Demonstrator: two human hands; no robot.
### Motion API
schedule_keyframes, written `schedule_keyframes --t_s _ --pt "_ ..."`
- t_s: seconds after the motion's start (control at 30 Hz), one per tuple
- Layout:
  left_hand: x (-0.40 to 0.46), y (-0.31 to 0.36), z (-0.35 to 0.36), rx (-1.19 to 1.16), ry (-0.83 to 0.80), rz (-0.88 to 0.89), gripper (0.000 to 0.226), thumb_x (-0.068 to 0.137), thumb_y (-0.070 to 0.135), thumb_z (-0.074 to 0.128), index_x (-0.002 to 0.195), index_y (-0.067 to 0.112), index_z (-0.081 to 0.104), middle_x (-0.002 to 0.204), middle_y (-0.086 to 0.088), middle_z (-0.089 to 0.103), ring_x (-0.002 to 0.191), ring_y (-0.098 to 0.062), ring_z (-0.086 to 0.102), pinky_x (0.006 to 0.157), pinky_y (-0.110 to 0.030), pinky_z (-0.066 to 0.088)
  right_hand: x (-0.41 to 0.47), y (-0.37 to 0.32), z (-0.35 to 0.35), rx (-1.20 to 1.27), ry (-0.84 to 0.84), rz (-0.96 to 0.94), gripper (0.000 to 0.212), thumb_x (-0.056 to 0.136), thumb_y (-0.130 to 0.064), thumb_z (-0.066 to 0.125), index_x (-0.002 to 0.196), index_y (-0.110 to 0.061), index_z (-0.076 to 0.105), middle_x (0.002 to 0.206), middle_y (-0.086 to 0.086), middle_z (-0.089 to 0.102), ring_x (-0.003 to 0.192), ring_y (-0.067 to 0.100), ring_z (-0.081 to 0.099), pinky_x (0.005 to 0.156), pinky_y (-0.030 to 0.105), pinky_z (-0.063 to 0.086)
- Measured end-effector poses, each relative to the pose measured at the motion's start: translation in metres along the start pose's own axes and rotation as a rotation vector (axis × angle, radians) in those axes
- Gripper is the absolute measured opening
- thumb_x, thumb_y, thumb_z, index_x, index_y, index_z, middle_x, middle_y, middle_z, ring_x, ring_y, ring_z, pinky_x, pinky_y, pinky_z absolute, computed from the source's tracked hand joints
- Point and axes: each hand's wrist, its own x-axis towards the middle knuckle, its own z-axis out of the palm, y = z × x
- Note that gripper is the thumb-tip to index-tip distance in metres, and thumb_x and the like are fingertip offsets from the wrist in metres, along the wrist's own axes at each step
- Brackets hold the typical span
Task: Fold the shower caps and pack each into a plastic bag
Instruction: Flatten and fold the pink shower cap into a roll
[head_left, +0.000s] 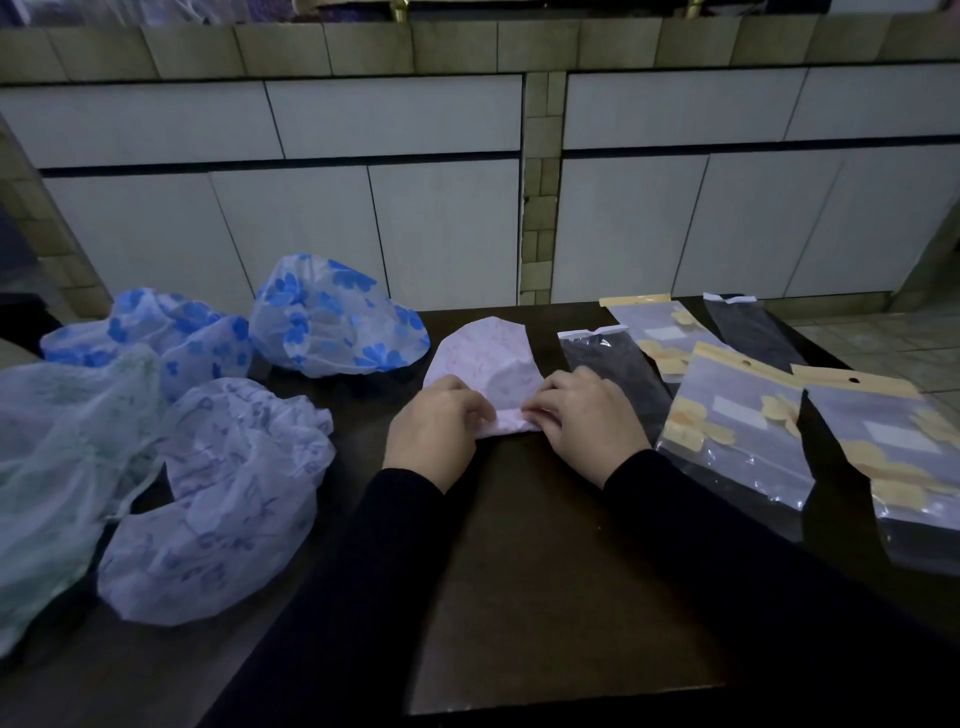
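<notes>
A pale pink shower cap (485, 353), partly folded into a narrow shape, lies flat on the dark table (519, 545) in the middle. My left hand (434, 428) pinches its near edge from the left. My right hand (587, 415) pinches the same rolled edge from the right. Several unfolded caps are piled on the left: a blue-flowered cap (332, 317), another blue-flowered one (176, 332), a pale lilac one (228, 493) and a greenish one (57, 467). Clear plastic bags with yellow headers (737, 431) lie on the right.
More bags are spread out at the right: one near the table's right edge (893, 457), one further back (654, 327), and two plain clear ones (618, 374) (748, 327). Behind the table stands a white tiled counter front (395, 208).
</notes>
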Motion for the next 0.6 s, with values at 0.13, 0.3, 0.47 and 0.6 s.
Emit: schedule_keyframes --t_s 0.13,0.3,0.47,0.6 --pt "-0.0028 -0.0032 -0.0021 -0.080 -0.067 -0.057 0.022 0.092 0.017 0.056 0.105 0.030 0.069 0.107 0.008 0.056 0.094 -0.008 0.053 0.086 -0.021 0.042 -0.0014 0.0027 -0.0013 0.038 -0.076 0.052 0.028 0.094 -0.042 0.052 0.113 -0.028 0.067 0.102 -0.007 0.058 0.095 0.011 0.052 0.089 0.031 0.042" --pt "-0.0052 -0.0037 -0.0041 -0.141 -0.095 -0.084 0.032 0.082 0.041 0.071 0.110 0.026 0.070 0.103 0.010 0.057 0.090 -0.005 0.054 0.080 -0.019 0.042 -0.0031 0.0072 -0.0053 0.075 -0.152 0.075 0.038 0.089 -0.052 0.056 0.119 -0.031 0.064 0.104 -0.009 0.056 0.098 0.010 0.051 0.092 0.036 0.042" --pt "-0.0023 -0.0051 -0.0046 -0.181 -0.105 -0.117 0.036 0.077 0.037 0.077 0.110 0.023 0.071 0.106 0.008 0.058 0.093 -0.005 0.052 0.084 -0.021 0.043 -0.0011 0.0075 -0.0047 0.078 -0.161 0.099 0.036 0.089 -0.049 0.057 0.120 -0.031 0.063 0.108 -0.008 0.059 0.103 0.011 0.052 0.095 0.037 0.043" --pt "-0.0024 -0.0079 -0.0072 -0.177 -0.100 -0.086 0.026 0.083 0.036 0.071 0.106 0.023 0.072 0.107 0.008 0.056 0.097 -0.006 0.053 0.088 -0.023 0.044 -0.0017 0.0090 -0.0051 0.056 -0.149 0.064 0.035 0.092 -0.049 0.053 0.118 -0.028 0.065 0.105 -0.007 0.060 0.098 0.010 0.056 0.092 0.035 0.047"
